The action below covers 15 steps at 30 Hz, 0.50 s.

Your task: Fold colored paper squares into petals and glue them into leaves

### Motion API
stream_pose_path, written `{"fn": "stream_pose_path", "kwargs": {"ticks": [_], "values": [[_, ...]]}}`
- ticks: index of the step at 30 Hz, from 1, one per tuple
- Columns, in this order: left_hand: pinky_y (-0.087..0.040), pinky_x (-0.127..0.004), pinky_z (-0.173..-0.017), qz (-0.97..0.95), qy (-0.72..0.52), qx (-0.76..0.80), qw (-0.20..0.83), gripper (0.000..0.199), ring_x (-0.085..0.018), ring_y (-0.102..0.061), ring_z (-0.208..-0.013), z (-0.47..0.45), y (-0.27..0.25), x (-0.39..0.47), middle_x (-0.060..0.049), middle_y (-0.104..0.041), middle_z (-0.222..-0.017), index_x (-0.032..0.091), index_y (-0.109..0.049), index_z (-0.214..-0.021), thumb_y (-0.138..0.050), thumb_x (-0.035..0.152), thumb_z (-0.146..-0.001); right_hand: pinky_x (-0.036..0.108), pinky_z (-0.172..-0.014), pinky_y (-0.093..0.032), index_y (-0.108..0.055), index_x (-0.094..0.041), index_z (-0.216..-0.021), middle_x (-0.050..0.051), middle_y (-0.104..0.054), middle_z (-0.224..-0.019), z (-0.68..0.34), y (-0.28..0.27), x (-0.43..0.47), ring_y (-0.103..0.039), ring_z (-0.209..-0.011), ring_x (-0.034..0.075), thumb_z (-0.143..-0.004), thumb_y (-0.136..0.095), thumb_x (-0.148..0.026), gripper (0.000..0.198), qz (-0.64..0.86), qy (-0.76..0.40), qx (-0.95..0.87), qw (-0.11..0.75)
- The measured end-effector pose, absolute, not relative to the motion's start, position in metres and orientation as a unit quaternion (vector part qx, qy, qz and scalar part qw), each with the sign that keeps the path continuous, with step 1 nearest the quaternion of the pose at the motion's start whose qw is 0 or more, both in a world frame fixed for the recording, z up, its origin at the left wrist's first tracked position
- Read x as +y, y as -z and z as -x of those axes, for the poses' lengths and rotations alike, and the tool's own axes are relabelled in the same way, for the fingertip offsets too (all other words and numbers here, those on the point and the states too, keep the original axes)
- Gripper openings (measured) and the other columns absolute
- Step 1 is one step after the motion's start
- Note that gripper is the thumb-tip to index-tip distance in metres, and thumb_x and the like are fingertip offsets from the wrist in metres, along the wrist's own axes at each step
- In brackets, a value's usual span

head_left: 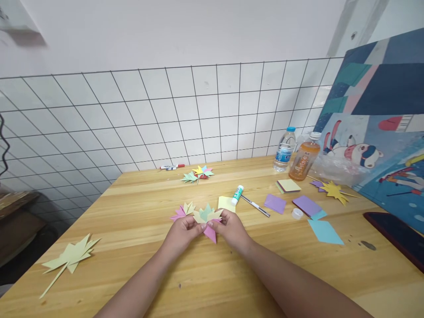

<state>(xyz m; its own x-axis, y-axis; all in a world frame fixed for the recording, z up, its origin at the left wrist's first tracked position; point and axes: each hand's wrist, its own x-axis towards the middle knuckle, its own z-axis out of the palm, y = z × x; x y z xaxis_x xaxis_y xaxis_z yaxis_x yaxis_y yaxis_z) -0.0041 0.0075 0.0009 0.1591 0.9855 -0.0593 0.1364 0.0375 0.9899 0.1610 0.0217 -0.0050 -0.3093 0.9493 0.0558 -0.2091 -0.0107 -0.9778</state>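
Both my hands hold a folded paper leaf (207, 215) just above the wooden table, its points cream, pale green and pink. My left hand (183, 232) pinches its left side between thumb and fingers. On the other side my right hand (232, 229) grips it the same way, and the two thumbs nearly meet at the middle. Behind my left hand lie folded pink and cream paper pieces (181, 211). A pale yellow paper sheet (226, 203) rests just beyond my right hand, with a glue stick (237, 194) at its edge and a pen (255, 206) beside it.
A yellow-green paper leaf (71, 256) lies at left, colourful folded leaves (198, 173) and markers (172, 167) at the back. Rightward are purple paper (275, 203), blue paper (325, 232), a glue cap (297, 213), a water bottle (285, 150), an orange drink bottle (304, 157) and a phone (394, 236).
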Motion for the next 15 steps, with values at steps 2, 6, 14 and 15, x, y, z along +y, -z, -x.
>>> {"fn": "stream_pose_path", "kwargs": {"ticks": [2, 6, 14, 15], "values": [[-0.047, -0.029, -0.068, -0.561, -0.409, 0.493, 0.525, 0.034, -0.020, -0.062, -0.070, 0.0040, -0.0031, 0.0067, -0.005, -0.070, -0.073, 0.013, -0.070, -0.082, -0.073, 0.041, -0.063, 0.027, -0.068, -0.046, -0.059, -0.017, -0.078, 0.000, -0.062, -0.071, -0.1614, 0.0063, 0.0221, -0.059, -0.068, 0.015, -0.062, -0.072, -0.035, 0.028, 0.352, -0.607, -0.537, 0.468], [-0.047, -0.031, -0.073, -0.572, -0.398, 0.496, 0.518, 0.033, -0.023, -0.063, -0.077, 0.0052, -0.0071, 0.0055, -0.004, -0.070, -0.073, 0.014, -0.070, -0.080, -0.073, 0.041, -0.062, 0.025, -0.059, -0.045, -0.057, -0.017, -0.075, -0.002, -0.059, -0.066, -0.1615, 0.0091, 0.0228, -0.054, -0.060, 0.013, -0.063, -0.072, -0.036, 0.027, 0.366, -0.595, -0.555, 0.453], [-0.045, -0.026, -0.060, -0.622, -0.381, 0.545, 0.413, 0.026, -0.020, -0.059, -0.065, 0.0051, -0.0067, 0.0012, -0.001, -0.064, -0.056, 0.016, -0.068, -0.061, -0.072, 0.042, -0.060, 0.025, -0.061, -0.044, -0.063, -0.016, -0.081, 0.001, -0.063, -0.073, -0.1641, 0.0132, 0.0223, -0.055, -0.066, 0.014, -0.069, -0.067, -0.033, 0.021, 0.400, -0.522, -0.635, 0.405], [-0.044, -0.026, -0.059, -0.624, -0.383, 0.547, 0.406, 0.026, -0.020, -0.059, -0.064, 0.0046, -0.0068, 0.0007, -0.001, -0.063, -0.056, 0.016, -0.067, -0.061, -0.072, 0.041, -0.060, 0.024, -0.061, -0.044, -0.064, -0.016, -0.081, 0.001, -0.063, -0.072, -0.1645, 0.0143, 0.0226, -0.054, -0.065, 0.014, -0.069, -0.067, -0.033, 0.021, 0.403, -0.517, -0.639, 0.402]]}}
